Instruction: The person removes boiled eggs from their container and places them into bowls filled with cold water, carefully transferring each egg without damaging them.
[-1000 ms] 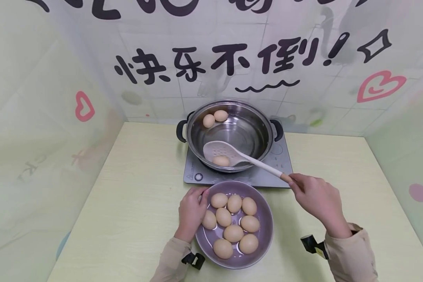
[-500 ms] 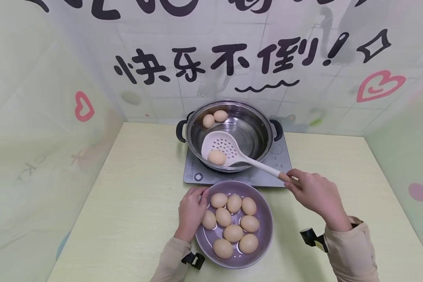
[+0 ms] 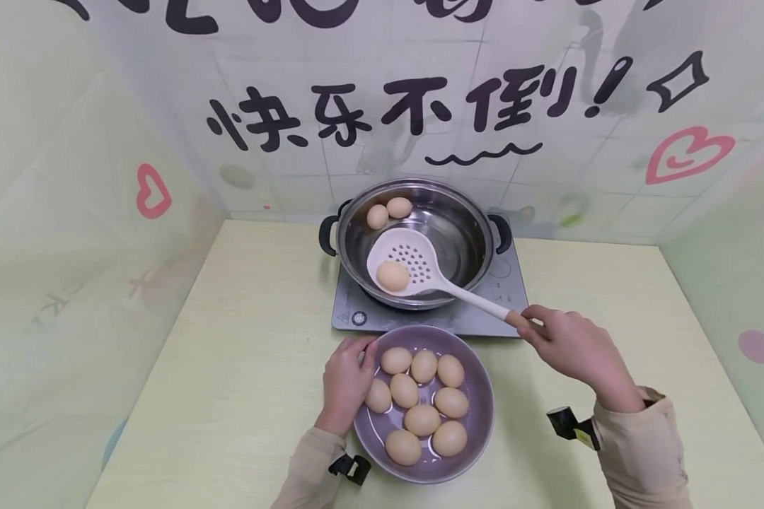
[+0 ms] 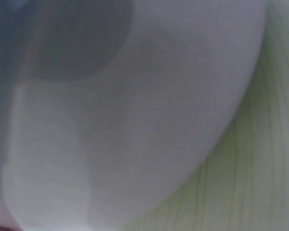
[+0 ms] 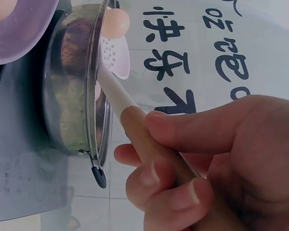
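Observation:
My right hand (image 3: 576, 346) grips the wooden end of a white slotted spoon (image 3: 420, 263); in the right wrist view thumb and fingers wrap the handle (image 5: 151, 144). One egg (image 3: 392, 276) lies in the spoon's bowl, over the near left part of a steel pot (image 3: 477, 261). Two more eggs (image 3: 378, 217) sit inside the pot at the far left. My left hand (image 3: 346, 385) holds the left rim of a purple bowl (image 3: 484, 424) that contains several eggs (image 3: 422, 420). The left wrist view shows mostly blurred bowl wall (image 4: 173, 96).
The pot stands on a flat grey induction cooker (image 3: 484, 322), its black handles (image 3: 328, 236) sticking out to both sides. Just in front of the cooker is the purple bowl, on a pale wood-look table (image 3: 229, 339). Printed sheeting (image 3: 388, 56) closes off the back and sides.
The spoon has risen and shifted slightly away from me, lifting the egg up from inside the pot near its front rim. The left hand and the bowl have stayed put.

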{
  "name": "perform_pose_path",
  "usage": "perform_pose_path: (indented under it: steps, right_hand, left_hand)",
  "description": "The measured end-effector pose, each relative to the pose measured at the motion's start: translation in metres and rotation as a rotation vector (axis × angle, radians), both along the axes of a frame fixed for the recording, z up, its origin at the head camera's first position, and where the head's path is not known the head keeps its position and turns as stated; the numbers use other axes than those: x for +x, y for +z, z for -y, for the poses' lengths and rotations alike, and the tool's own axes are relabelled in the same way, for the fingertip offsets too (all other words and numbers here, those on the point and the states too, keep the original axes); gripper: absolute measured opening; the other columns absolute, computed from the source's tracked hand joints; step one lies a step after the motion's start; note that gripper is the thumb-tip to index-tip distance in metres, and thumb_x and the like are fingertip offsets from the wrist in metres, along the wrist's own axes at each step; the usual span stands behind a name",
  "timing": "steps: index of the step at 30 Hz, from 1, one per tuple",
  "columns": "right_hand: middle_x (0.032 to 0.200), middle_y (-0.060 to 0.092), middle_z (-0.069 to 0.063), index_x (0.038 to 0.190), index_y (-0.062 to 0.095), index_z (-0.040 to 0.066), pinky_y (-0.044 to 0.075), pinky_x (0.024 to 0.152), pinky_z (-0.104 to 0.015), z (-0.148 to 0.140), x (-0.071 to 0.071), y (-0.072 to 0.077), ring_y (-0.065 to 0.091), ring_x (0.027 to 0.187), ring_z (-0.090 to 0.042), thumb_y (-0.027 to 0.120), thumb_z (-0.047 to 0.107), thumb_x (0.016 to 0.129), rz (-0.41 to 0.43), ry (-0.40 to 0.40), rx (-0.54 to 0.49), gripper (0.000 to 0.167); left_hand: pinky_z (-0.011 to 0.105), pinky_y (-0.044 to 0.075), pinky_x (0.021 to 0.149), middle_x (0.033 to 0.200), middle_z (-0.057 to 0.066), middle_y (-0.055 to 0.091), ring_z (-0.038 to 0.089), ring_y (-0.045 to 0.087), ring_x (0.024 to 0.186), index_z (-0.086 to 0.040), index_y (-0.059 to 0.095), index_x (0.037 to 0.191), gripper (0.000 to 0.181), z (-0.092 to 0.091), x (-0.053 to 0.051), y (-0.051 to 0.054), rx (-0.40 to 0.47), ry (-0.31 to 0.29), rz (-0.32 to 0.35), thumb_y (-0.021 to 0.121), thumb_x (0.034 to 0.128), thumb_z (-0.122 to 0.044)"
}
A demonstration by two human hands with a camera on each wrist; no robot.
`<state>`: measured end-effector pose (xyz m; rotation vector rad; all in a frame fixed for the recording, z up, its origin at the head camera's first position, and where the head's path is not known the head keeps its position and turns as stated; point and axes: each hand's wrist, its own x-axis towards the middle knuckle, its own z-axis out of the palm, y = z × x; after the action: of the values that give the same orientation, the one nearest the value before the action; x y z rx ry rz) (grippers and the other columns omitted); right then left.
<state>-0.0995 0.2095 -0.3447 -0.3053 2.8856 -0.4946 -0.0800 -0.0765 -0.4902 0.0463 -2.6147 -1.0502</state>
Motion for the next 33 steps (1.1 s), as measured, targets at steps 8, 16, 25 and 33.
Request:
perform_pose_path:
  steps: [8,16,25,33]
  right_hand:
    - [0.052,0.038,0.007,0.1,0.061,0.016,0.028,0.044,-0.029,-0.011,0.009,0.009,0.037,0.049,-0.012,0.044,0.045,0.093,0.016,-0.027,-0.007,0.035]
    - [0.051,0.035,0.009,0.107,0.06,0.017,0.025,0.043,-0.026,-0.029,0.036,0.017,0.03,0.046,-0.006,0.051,0.031,0.093,-0.035,-0.02,0.011,0.022]
    - [0.049,0.028,0.017,0.104,0.059,0.028,0.022,0.042,-0.022,-0.05,0.082,0.015,0.025,0.044,0.002,0.059,0.026,0.088,-0.139,-0.01,0.024,0.016]
    - [0.055,0.037,0.025,0.101,0.059,0.033,0.022,0.043,-0.02,-0.057,0.11,0.002,0.027,0.047,0.006,0.064,0.025,0.084,-0.129,0.005,0.029,0.019]
  left_hand:
    - [0.042,0.05,0.062,0.084,0.005,0.064,0.027,0.064,0.078,-0.008,0.07,0.092,0.014,0.0,0.0,-0.001,-0.008,-0.005,-0.014,0.063,0.0851,-0.017]
    - [0.042,0.05,0.064,0.084,0.005,0.064,0.026,0.064,0.079,-0.007,0.07,0.09,0.013,0.0,0.0,-0.002,-0.007,-0.013,-0.028,0.062,0.0853,-0.015]
    - [0.043,0.051,0.064,0.085,0.007,0.065,0.027,0.065,0.079,-0.005,0.07,0.09,0.013,-0.001,0.0,0.0,-0.008,-0.01,-0.032,0.062,0.0851,-0.015]
    - [0.042,0.051,0.062,0.083,0.006,0.065,0.026,0.065,0.077,-0.006,0.071,0.09,0.013,-0.001,0.0,-0.001,-0.004,-0.011,-0.026,0.062,0.0857,-0.015]
